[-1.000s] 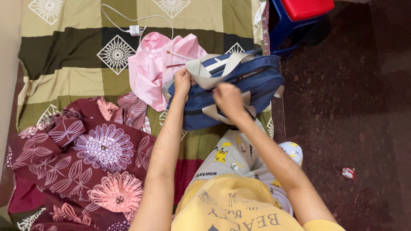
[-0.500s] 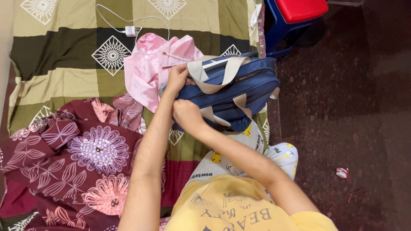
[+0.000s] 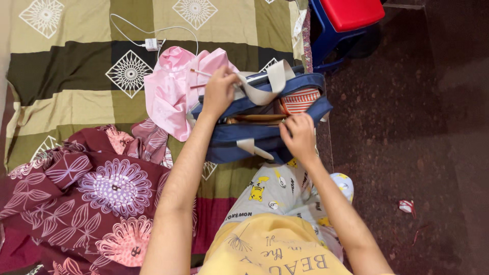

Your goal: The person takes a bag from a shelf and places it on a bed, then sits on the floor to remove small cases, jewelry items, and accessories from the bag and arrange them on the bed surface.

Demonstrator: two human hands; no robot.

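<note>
Blue bag [image 3: 254,135] contents mostly hidden; left hand [image 3: 219,91] clamped on its far rim, right hand [image 3: 299,136] pinching near edge, on patchwork bedspread [image 3: 66,76] beside dark speckled floor [image 3: 417,127]

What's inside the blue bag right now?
The blue bag is held open by the left hand and right hand. Inside, a red-and-white striped item and something flat and brown show. Anything deeper is hidden by the bag's sides.
</note>
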